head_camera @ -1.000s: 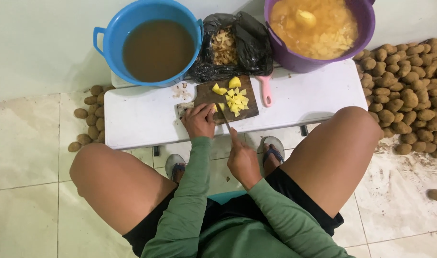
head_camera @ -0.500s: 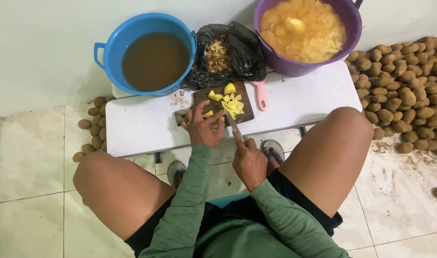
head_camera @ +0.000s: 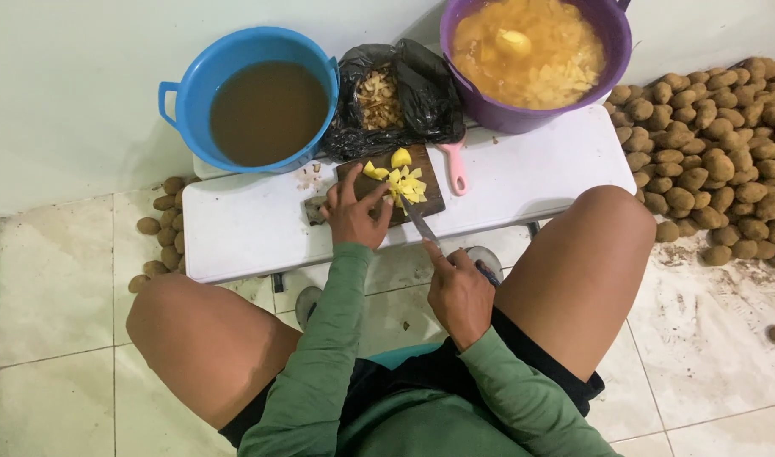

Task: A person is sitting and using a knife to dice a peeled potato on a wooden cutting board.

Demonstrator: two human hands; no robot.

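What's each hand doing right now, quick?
Left hand: open, fingers spread on the cutting board beside the yellow pieces.
Right hand: closed around the knife, blade on the board.

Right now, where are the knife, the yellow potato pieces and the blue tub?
knife (head_camera: 420,222), head view, middle of the blade.
yellow potato pieces (head_camera: 407,184), head view, centre of the pile.
blue tub (head_camera: 203,63), head view, upper left rim.
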